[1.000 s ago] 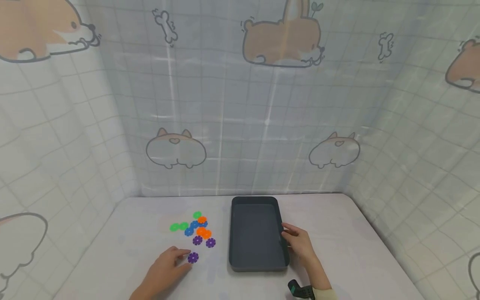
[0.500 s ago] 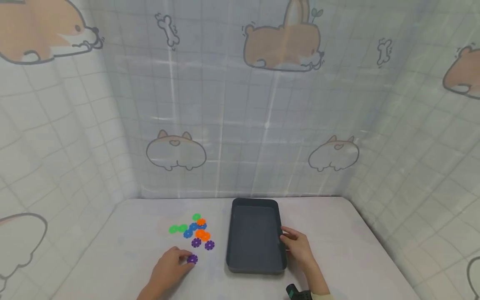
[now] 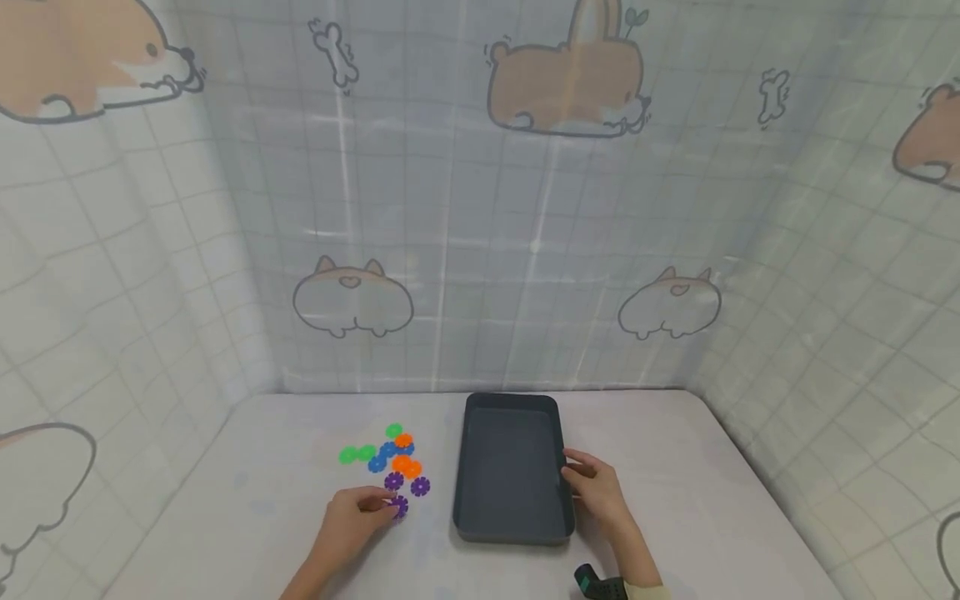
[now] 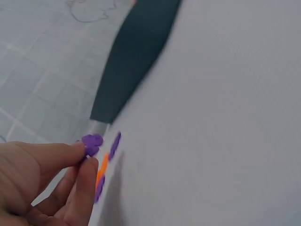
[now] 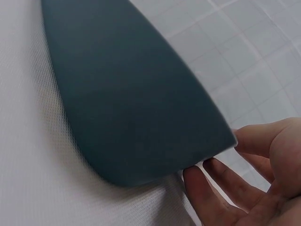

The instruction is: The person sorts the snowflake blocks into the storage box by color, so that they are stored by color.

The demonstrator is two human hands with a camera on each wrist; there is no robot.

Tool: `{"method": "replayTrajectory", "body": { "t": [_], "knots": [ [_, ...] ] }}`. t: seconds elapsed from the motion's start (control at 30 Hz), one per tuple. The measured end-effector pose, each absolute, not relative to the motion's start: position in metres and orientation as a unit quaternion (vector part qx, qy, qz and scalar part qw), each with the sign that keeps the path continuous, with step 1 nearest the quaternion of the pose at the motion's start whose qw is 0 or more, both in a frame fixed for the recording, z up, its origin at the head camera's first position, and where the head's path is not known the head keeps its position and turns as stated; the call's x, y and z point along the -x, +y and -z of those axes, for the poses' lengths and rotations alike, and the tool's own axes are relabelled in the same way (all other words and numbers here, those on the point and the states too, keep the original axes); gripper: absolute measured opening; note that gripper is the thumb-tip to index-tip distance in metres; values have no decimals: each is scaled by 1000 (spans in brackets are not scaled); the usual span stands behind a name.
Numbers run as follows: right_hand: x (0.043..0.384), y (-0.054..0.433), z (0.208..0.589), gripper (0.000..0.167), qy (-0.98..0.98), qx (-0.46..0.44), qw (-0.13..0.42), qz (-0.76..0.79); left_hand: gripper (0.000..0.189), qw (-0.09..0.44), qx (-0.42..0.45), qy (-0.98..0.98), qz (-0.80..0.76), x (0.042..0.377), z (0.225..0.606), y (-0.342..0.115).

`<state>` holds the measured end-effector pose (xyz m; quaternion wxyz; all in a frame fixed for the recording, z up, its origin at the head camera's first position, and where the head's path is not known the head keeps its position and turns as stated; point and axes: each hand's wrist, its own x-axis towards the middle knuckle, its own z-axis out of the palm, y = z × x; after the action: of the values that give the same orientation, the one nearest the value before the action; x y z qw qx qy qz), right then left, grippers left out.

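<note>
My left hand [image 3: 348,525] pinches a purple snowflake disc [image 3: 401,507] between thumb and fingertips, left of the tray. In the left wrist view the disc [image 4: 92,143] sticks out past the fingertips, close above the white tabletop. Two more purple discs [image 3: 421,486] lie just beyond it. My right hand [image 3: 597,490] holds the right side of a dark grey rectangular tray [image 3: 513,533]. In the right wrist view the fingers [image 5: 200,188] rest against the tray wall [image 5: 136,108] at its edge. The tray's floor shows bare in the head view.
Several flat discs lie grouped at the left: green [image 3: 348,455], blue [image 3: 377,463] and orange [image 3: 412,470]. A wrist-worn camera [image 3: 596,582] sits at the right wrist. A pale curtain [image 3: 480,333] with cartoon animals encloses the table's back and sides.
My left thumb and fingers have closed on the nearest purple disc and carried it a little right and away from me. The tray's near end has shifted slightly left, the right hand staying at its side.
</note>
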<state>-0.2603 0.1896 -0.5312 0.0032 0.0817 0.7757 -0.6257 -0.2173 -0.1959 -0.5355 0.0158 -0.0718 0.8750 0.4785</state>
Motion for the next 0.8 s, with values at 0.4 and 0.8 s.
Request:
{"method": "replayTrajectory", "body": {
  "t": [0.4, 0.8],
  "knots": [
    [260, 186, 532, 38, 778, -79, -2, 623, 27, -4, 34, 748, -663, 241, 519, -149],
    [263, 186, 530, 38, 791, -76, -3, 607, 36, 43, 2, 675, -737, 269, 499, -83]
  ]
}}
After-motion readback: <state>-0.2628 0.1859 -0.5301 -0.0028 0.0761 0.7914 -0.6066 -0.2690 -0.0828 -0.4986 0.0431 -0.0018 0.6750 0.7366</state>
